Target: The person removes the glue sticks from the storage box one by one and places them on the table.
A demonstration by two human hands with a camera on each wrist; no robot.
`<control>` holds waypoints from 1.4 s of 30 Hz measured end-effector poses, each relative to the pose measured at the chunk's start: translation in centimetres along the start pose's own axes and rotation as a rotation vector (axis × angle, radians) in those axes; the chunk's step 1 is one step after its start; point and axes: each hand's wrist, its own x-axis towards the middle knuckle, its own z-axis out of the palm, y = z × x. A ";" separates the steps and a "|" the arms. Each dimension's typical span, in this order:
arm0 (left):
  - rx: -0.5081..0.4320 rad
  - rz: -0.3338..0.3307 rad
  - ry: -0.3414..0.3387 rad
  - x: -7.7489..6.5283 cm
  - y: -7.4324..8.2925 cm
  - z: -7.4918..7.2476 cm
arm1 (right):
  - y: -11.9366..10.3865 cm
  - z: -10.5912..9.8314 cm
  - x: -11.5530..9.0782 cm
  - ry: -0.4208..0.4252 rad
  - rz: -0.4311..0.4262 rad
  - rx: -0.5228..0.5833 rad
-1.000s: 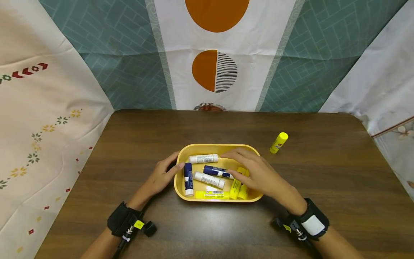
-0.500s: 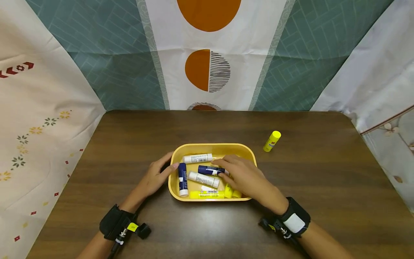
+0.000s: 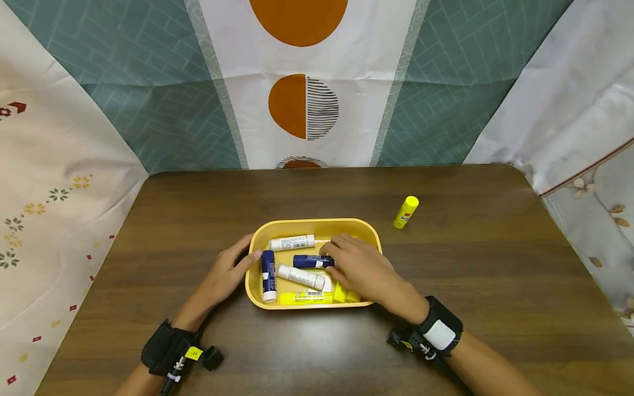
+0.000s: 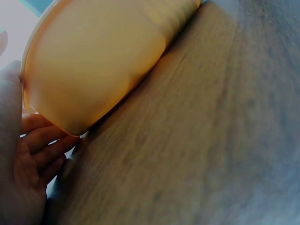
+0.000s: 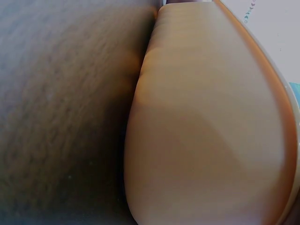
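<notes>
A pale-yellow plastic bin holds several glue sticks. My left hand grips its left end, thumb over the rim; the left wrist view shows the fingers against the outer wall. Inside the bin, my right hand pinches the right end of a dark blue glue stick, and the fingertips are partly hidden. Another blue glue stick lies along the left wall. Two white glue sticks lie nearby, and a yellow glue stick runs along the front wall. More yellow ones are partly covered by the right hand.
On the brown wooden table, one yellow glue stick stands behind and right of the bin. A patterned cloth hangs behind the table. Black camera straps wrap both wrists.
My right hand has lowered leftward into the bin and its fingers have closed on the blue glue stick. The left hand keeps its hold. The head view has shifted slightly.
</notes>
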 end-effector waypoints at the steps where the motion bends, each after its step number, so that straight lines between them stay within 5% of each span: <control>1: 0.000 0.004 0.001 0.0 0.0 0.0 | 0.0 0.0 0.0 -0.002 0.002 0.008; 11: 0.003 0.000 0.024 -0.2 0.1 0.3 | 0.7 -0.6 -0.5 0.075 -0.022 0.217; 20: -0.005 0.009 0.040 -0.4 0.0 0.2 | 1.8 -1.4 -0.4 0.178 -0.105 0.703; 28: -0.012 0.027 0.014 0.1 0.0 0.4 | 3.1 -4.1 -1.2 0.266 -0.074 0.951; 34: -0.001 0.009 0.018 0.2 0.3 0.3 | 4.2 -5.7 -1.7 0.319 -0.054 0.934; 42: -0.019 0.025 0.018 0.2 0.0 0.4 | 4.5 -7.4 -2.5 0.457 0.021 0.603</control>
